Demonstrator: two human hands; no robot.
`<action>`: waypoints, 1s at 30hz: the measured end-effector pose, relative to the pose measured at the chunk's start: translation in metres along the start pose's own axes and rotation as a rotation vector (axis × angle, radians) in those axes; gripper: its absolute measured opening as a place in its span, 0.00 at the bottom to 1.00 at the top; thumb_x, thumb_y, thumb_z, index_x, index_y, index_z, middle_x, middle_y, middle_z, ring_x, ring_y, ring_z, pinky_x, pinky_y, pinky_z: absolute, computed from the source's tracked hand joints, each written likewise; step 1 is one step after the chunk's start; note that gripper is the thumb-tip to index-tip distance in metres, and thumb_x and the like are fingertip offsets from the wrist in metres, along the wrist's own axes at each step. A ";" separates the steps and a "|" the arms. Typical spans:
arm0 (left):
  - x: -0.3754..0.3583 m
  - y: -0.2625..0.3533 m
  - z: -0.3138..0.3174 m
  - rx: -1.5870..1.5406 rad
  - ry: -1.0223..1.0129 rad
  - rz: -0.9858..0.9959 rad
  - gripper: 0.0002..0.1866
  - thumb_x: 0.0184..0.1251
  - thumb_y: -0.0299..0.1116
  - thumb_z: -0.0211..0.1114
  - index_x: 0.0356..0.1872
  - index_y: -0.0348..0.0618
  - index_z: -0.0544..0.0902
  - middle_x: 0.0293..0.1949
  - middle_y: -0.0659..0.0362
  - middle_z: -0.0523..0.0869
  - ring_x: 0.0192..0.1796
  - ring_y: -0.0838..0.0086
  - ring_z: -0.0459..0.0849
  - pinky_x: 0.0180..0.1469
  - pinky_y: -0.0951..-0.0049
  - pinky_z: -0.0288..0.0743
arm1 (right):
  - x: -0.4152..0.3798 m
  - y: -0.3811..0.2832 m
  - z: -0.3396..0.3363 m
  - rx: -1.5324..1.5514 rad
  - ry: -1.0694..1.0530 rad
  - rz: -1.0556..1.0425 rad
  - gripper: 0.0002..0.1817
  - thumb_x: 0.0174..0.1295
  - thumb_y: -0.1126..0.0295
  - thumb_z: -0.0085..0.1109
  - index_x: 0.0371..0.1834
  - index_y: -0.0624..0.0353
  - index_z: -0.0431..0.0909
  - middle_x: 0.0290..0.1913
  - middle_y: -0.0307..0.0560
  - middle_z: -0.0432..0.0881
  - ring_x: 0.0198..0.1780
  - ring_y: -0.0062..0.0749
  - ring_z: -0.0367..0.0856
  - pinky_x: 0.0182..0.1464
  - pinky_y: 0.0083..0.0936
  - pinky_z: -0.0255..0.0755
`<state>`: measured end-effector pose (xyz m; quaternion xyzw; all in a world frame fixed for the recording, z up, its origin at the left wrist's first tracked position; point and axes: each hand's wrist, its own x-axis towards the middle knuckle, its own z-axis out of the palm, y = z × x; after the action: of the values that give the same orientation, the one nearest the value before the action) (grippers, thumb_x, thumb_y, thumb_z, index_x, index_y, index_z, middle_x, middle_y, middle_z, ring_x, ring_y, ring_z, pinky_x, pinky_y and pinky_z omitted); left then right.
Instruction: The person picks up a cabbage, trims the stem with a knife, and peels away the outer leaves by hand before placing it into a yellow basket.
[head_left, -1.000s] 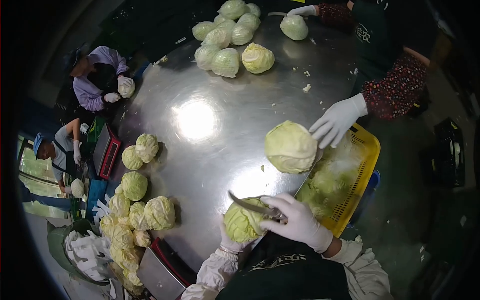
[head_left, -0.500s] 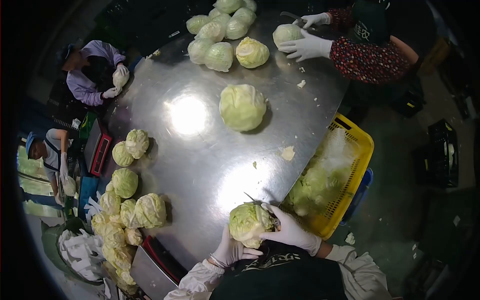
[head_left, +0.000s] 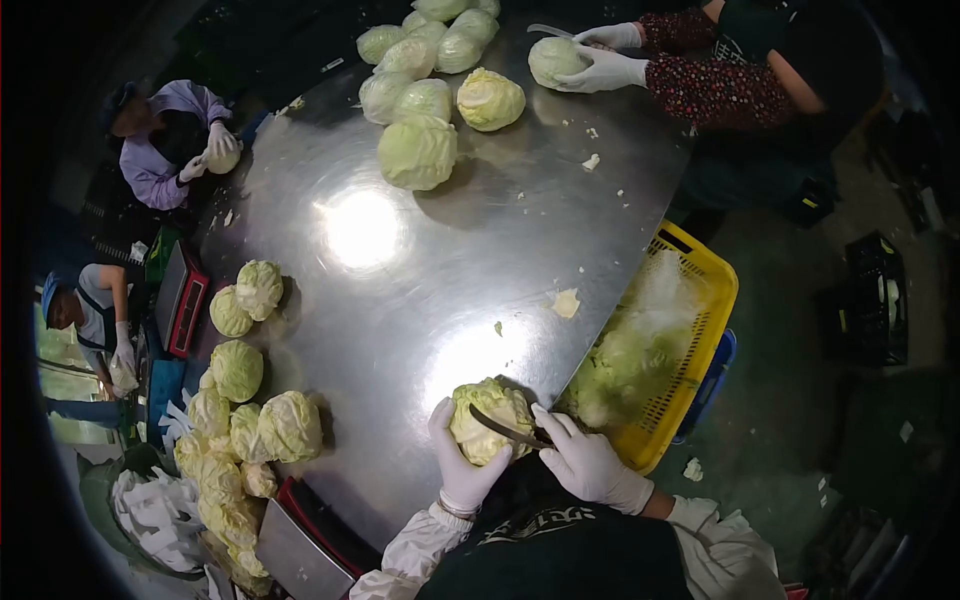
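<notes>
Lower centre of the frame, I have the cabbage cupped from the left by the left hand; the right hand, just right of it, grips the knife — blade across the cabbage, tip toward upper left.

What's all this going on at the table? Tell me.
The person's gloved left hand steadies a cabbage at the table's near edge, while the right hand holds a curved knife across it; whether the blade is cutting, I cannot tell. Across the table, another worker's gloved hands hold a second cabbage. More cabbages are grouped at left, and a yellow crate of leafy pieces stands at right.
</notes>
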<state>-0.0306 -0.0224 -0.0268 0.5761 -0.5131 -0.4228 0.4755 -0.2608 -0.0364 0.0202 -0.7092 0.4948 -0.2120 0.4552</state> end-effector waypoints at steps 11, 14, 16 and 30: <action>0.006 0.007 0.012 0.229 0.054 0.090 0.50 0.49 0.35 0.82 0.72 0.34 0.62 0.68 0.42 0.64 0.72 0.51 0.66 0.76 0.52 0.61 | 0.013 -0.017 -0.007 -0.249 0.027 0.015 0.35 0.74 0.60 0.55 0.81 0.62 0.61 0.57 0.59 0.81 0.31 0.49 0.87 0.33 0.38 0.81; 0.006 0.017 0.020 0.345 0.055 0.138 0.48 0.50 0.35 0.80 0.71 0.33 0.63 0.66 0.42 0.65 0.70 0.51 0.67 0.74 0.52 0.62 | 0.022 -0.016 -0.004 -0.278 0.045 0.019 0.33 0.75 0.60 0.54 0.81 0.58 0.61 0.57 0.58 0.82 0.30 0.50 0.87 0.33 0.39 0.81; 0.010 0.011 0.020 0.313 0.058 0.142 0.48 0.50 0.34 0.80 0.71 0.32 0.63 0.65 0.42 0.66 0.69 0.51 0.68 0.74 0.52 0.63 | 0.028 -0.012 -0.002 -0.293 0.047 0.034 0.33 0.76 0.60 0.53 0.81 0.56 0.62 0.56 0.58 0.83 0.30 0.51 0.87 0.34 0.40 0.81; -0.009 -0.006 0.002 0.346 0.000 0.239 0.50 0.49 0.44 0.82 0.71 0.35 0.65 0.70 0.38 0.63 0.74 0.46 0.66 0.75 0.49 0.62 | 0.080 0.053 -0.023 0.042 0.052 0.041 0.20 0.81 0.58 0.46 0.64 0.60 0.76 0.49 0.63 0.86 0.51 0.60 0.85 0.53 0.47 0.78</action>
<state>-0.0324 -0.0132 -0.0335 0.5842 -0.6427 -0.2689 0.4165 -0.2714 -0.1228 -0.0252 -0.6837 0.5163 -0.2314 0.4610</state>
